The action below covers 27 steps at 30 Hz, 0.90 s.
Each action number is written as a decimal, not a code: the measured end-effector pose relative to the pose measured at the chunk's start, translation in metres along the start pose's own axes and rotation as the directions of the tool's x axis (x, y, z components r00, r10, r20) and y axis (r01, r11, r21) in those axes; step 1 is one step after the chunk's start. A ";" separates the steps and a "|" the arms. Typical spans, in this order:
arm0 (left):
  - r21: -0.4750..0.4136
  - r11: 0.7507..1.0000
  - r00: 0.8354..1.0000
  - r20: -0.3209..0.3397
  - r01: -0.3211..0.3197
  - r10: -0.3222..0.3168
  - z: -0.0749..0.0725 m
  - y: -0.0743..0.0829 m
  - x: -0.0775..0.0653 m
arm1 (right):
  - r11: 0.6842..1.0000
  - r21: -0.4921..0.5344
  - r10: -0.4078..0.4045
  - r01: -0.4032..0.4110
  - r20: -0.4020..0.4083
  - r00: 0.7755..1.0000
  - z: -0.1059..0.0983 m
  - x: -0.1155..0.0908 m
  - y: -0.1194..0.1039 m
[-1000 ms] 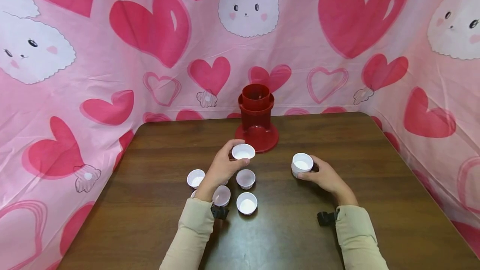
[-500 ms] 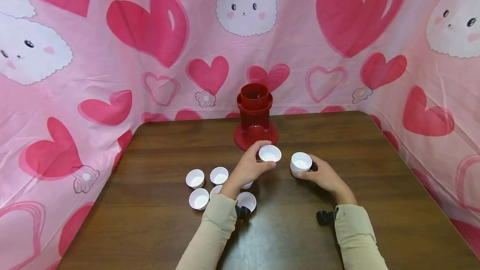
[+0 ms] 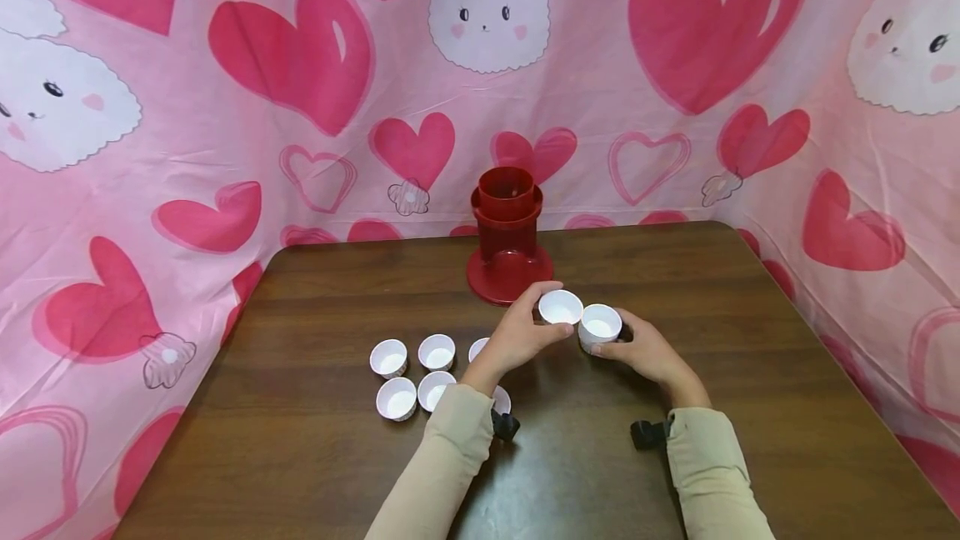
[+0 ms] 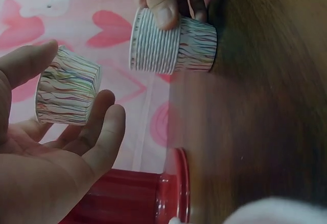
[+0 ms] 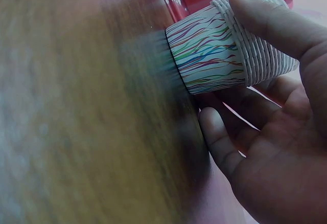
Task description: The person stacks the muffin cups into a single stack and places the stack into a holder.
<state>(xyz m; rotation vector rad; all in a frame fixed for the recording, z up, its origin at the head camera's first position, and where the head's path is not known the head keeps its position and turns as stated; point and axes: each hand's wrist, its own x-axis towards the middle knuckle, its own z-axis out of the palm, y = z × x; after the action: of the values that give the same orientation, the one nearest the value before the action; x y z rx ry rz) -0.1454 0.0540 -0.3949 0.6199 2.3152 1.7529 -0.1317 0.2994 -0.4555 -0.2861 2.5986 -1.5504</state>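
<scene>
- My L hand (image 3: 521, 333) pinches a loose cup (image 4: 70, 88) w/ thumb & fingers, up off the counter (image 3: 585, 465), mouth up, a bit tipped.
- My R hand (image 3: 647, 348) grips the cup stack (image 4: 196, 45), standing on the counter, long way up & down.
- Stack is just R of the loose cup & lower; L wrist cam shows a gap btwn 'em.
- That gap matters most, I think, b/c the loose cup isn't over the stack's mouth.
- R hand's nearer the stack.
- Other cups (image 3: 396, 399) sit L, some part hid.
</scene>
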 end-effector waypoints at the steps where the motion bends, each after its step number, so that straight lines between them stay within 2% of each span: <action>1: -0.003 1.000 1.000 0.003 0.001 -0.001 0.001 0.000 0.001 | 1.000 0.006 -0.005 0.005 -0.002 1.000 0.000 0.000 0.000; 12: -0.022 1.000 1.000 0.002 0.004 -0.004 0.015 -0.001 0.008 | 1.000 0.017 0.010 -0.010 -0.001 1.000 -0.001 -0.001 -0.002; 20: 0.064 0.997 0.999 0.006 0.041 -0.041 0.030 -0.005 0.014 | 1.000 0.026 -0.009 0.010 -0.014 1.000 0.000 -0.001 0.000; 27: 0.054 0.997 0.999 0.009 0.050 -0.051 0.042 -0.006 0.019 | 0.999 0.030 -0.014 0.015 -0.014 1.000 0.001 -0.002 -0.002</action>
<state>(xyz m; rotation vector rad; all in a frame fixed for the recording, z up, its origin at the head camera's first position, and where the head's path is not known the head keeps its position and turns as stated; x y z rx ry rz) -0.1476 0.0972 -0.4107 0.5721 2.3571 1.6668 -0.1298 0.2982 -0.4542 -0.2931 2.5870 -1.6007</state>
